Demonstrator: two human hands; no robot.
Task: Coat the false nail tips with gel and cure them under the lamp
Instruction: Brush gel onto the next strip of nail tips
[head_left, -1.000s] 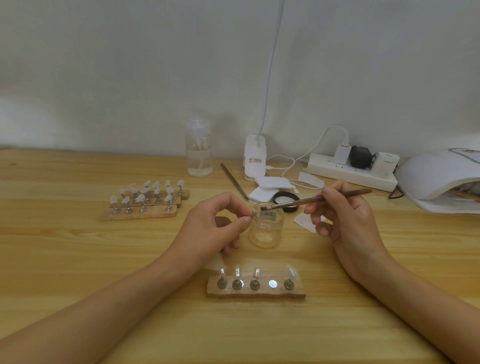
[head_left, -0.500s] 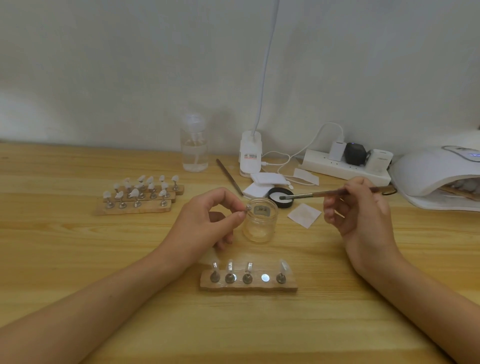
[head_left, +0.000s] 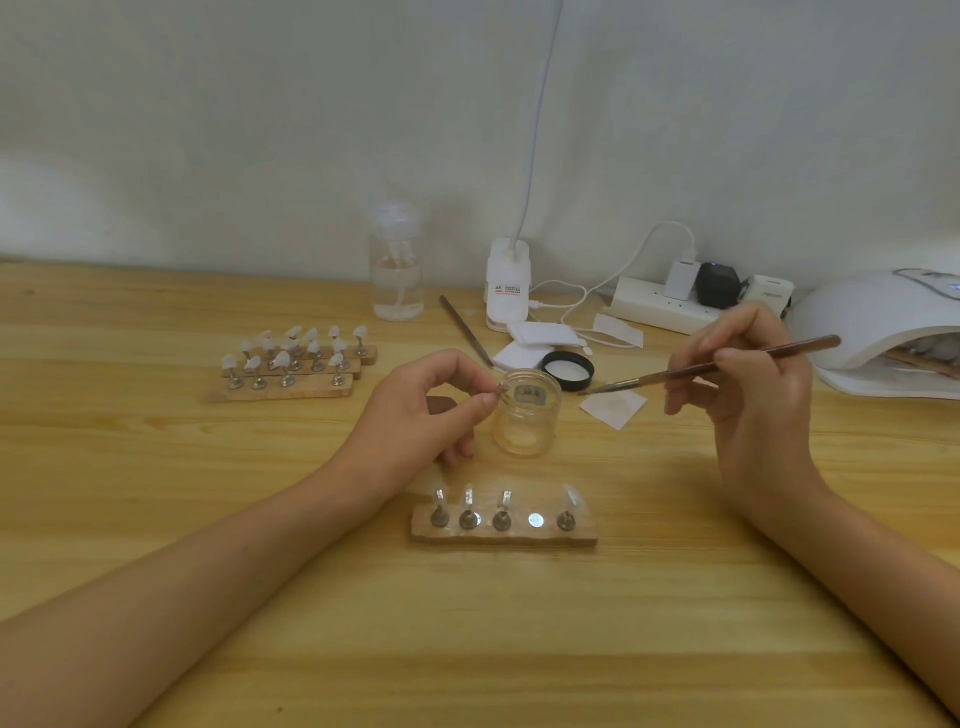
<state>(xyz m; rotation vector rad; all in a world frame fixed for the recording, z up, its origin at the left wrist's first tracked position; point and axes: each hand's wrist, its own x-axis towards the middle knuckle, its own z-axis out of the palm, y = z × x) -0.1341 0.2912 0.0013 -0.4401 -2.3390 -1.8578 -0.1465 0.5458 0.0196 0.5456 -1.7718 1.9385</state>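
Two hands are at work over the pale wooden tabletop (head_left: 156, 493). The left hand (head_left: 426, 410), centre of the frame, has its grip closed in a pinch, thumb and forefinger holding a small metal nail stand (head_left: 503, 387) just above the left rim of the open gel jar (head_left: 527, 421). Whether a tip sits on the stand is too small to tell. The right hand (head_left: 748, 400) grips a slim brush (head_left: 727, 366) like a pen. The next stroke seems to turn on one relation: the pinched stand lies left of the bristles and apart from them, with the jar's mouth between the two. The brush's long axis runs from upper right down to lower left, bristles aimed at jar and stand. In the lower centre a wooden strip (head_left: 504, 535) carries four stands and one bare magnet spot, likely the held piece's home. The lamp (head_left: 872, 322) sits at the right edge, nearer the right hand. Toward the left lie further strips of tips (head_left: 298, 366). Behind the jar are a black lid (head_left: 569, 370), white pads (head_left: 535, 335), a clear bottle (head_left: 397, 275) and a power strip (head_left: 644, 306), against a plain pale wall.
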